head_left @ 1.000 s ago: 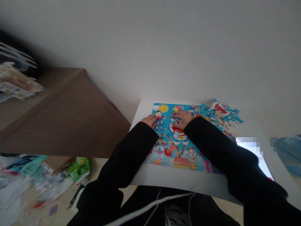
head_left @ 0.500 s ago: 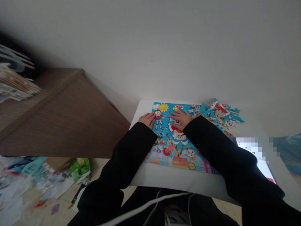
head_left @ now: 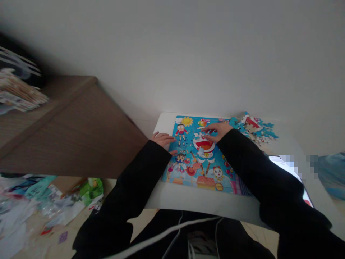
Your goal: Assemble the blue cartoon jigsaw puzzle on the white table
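Observation:
A cartoon jigsaw puzzle lies flat on a white table, with a blue cat character in its middle and loose-looking pieces on its face. My left hand rests at the puzzle's left edge, fingers stretched out and thumb apart, holding nothing. Over the upper middle of the puzzle is my right hand, its thumb and fingers apart and slightly bent. No piece shows between them. A heap of loose puzzle pieces lies just beyond the right hand, at the puzzle's upper right corner.
A lit phone lies on the table by my right forearm. To the left stands a brown wooden cabinet with papers on top. Bags and wrappers litter the floor. A white cable crosses my lap.
My right hand has lifted from its flat spread and drawn slightly up and right, uncovering the cat's face. My left hand has slid a little left, its thumb now showing apart.

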A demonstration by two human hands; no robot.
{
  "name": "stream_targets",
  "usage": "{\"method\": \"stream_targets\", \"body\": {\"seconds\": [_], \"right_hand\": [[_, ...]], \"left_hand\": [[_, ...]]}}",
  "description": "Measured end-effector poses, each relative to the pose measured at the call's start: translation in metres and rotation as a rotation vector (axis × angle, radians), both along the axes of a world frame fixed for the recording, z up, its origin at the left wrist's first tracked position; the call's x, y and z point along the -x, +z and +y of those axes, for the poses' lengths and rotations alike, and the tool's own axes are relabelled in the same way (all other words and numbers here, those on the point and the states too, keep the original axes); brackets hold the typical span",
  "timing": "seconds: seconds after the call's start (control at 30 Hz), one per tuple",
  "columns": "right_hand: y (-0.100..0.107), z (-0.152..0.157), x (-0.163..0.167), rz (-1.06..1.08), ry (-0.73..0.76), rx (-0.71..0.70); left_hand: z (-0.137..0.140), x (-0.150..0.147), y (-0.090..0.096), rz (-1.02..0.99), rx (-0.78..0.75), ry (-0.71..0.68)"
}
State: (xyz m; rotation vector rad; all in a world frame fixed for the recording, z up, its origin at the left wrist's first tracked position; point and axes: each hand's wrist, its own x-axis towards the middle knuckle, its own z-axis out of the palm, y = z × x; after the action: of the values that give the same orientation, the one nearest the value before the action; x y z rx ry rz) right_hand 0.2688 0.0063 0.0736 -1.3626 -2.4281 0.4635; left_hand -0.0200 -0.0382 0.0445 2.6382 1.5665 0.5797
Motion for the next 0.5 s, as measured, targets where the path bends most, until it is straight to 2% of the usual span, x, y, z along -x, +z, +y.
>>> {"method": "stream_targets", "body": {"seconds": [0.07, 0.13, 0.27, 0.4, 0.5], "right_hand": [[-0.003, -0.008, 0.013, -0.037, 0.09, -0.006], [-0.011, -0.012, 0.028, -0.05, 0.158, -0.076], [-0.035, -0.009, 0.052, -0.073, 0.213, -0.178], [-0.054, 0.0, 0.062, -0.105, 0.252, -0.229], [-0.06, 0.002, 0.061, -0.099, 0.247, -0.242]], "left_hand": [[-0.002, -0.001, -0.009, 0.013, 0.032, -0.026], [0.001, -0.001, -0.018, 0.016, 0.054, -0.051], [0.013, 0.0, -0.034, 0.008, 0.092, -0.084], [0.011, -0.001, -0.035, 0.039, 0.103, -0.064], [0.003, -0.002, -0.03, 0.034, 0.099, -0.062]]}}
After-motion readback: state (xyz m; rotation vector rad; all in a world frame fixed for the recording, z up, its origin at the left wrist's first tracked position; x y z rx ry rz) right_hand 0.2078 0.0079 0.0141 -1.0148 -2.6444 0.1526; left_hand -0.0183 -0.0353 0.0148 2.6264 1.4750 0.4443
